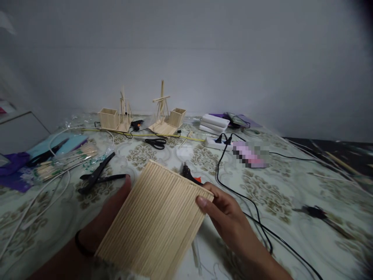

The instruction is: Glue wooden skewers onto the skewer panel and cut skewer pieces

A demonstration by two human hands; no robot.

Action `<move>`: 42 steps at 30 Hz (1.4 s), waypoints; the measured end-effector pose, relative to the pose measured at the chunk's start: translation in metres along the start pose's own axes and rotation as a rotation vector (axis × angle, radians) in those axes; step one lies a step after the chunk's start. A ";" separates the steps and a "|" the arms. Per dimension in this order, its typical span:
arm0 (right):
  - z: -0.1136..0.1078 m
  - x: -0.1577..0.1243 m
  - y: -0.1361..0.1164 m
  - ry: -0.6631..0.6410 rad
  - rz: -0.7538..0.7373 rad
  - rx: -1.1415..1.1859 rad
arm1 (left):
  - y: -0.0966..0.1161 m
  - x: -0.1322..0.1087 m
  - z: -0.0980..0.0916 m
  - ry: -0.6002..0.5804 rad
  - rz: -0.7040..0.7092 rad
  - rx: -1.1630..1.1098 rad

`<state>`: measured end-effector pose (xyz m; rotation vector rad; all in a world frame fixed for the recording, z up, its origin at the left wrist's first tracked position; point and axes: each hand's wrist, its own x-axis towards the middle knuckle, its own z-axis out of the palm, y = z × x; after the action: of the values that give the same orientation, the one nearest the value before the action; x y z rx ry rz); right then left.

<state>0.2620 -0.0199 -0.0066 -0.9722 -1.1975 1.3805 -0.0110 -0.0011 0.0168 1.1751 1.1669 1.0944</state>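
A flat panel of thin wooden sticks glued side by side [157, 221] is held tilted above the table, near me. My left hand [112, 212] grips its left edge, mostly hidden beneath it, thumb at the upper left side. My right hand [225, 217] clasps the right edge, with the thumb pressed on the top right corner. A black glue gun with an orange trigger [189, 175] lies just behind the panel's far edge.
Black cutters [97, 177] and a bag of sticks [64, 159] lie at left. Two stick-built models [116, 116] [166, 116], scissors [155, 142], a white power strip [217, 143] and black cables [256, 217] cover the patterned tablecloth [291, 194].
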 end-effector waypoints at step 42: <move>-0.013 0.016 -0.002 0.092 0.004 0.038 | -0.007 0.031 -0.018 -0.029 -0.082 -0.415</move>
<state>0.2725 -0.0020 -0.0061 -1.0014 -1.0980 1.3422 -0.0260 0.0306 0.0074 0.8105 0.9008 1.1827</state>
